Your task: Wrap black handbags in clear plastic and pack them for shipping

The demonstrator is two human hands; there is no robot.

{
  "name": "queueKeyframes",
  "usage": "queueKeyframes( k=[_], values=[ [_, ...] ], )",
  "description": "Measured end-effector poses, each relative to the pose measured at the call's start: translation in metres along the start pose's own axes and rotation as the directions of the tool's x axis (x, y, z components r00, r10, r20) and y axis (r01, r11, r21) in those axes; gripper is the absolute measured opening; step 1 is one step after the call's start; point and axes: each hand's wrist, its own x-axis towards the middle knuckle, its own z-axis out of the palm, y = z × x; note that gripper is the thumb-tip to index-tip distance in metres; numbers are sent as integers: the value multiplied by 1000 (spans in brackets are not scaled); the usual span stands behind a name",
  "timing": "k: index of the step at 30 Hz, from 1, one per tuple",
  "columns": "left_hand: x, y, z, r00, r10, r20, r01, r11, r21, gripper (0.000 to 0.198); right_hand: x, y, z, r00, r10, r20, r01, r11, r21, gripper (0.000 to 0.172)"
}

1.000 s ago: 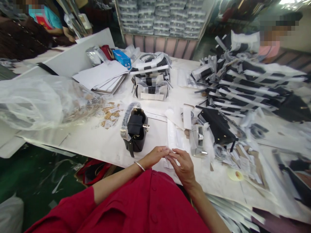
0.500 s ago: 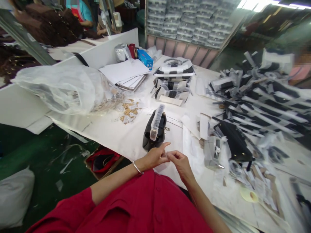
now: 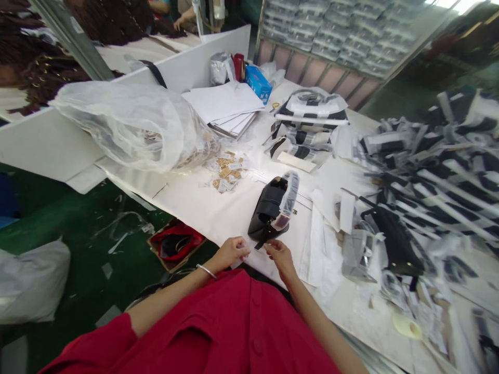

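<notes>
A small black handbag (image 3: 263,208) stands on the white table in front of me, its handle (image 3: 290,195) wrapped in clear plastic. A short black strap end (image 3: 262,241) sticks out of the bag toward me. My right hand (image 3: 283,259) is right beside this strap end, thumb and fingers pinched; whether they grip it I cannot tell. To the left and apart from the bag, my left hand (image 3: 232,252) is closed, fingertips together. A pale, see-through scrap shows below its fingers, too small to name.
Several gold-brown tags (image 3: 228,171) lie beyond the bag, near a big clear plastic sack (image 3: 136,124). Wrapped bags (image 3: 304,137) stand at the back. A heap of wrapped black pieces (image 3: 436,166) and a black bag (image 3: 390,239) lie right. An open box (image 3: 175,244) sits below the left table edge.
My hands were close together in front of the bag and have moved apart, the left one to the left. The handbag's handle now leans to the right. The view has shifted.
</notes>
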Motion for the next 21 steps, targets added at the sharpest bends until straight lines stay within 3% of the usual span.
queueKeyframes(
  k=[4, 7, 9, 12, 16, 21],
  values=[
    [-7, 0, -24, 996, 11, -86, -4, 997, 81, 17, 12, 13, 10, 998, -40, -58, 32, 990, -137, 42],
    [-13, 4, -35, 993, 8, -118, 3, 996, 94, 16, 6, 16, 19, 998, -62, 9, 63, 984, -166, 37],
    [-15, 5, -42, 993, 11, -116, 0, 996, 95, 17, -6, 13, 23, 993, -10, 120, 19, 997, -79, 39],
    [-19, 4, -52, 998, -4, -61, 9, 996, 87, 20, -29, 0, 26, 961, 104, 258, -157, 968, 195, 40],
    [-24, 5, -61, 998, -37, 54, 34, 998, 48, 23, -49, -22, 32, 950, 181, 254, -289, 820, 495, 42],
    [-31, 13, -63, 986, -59, 158, 49, 996, 68, 24, -48, -36, 41, 958, 170, 231, -277, 755, 594, 43]
  ],
)
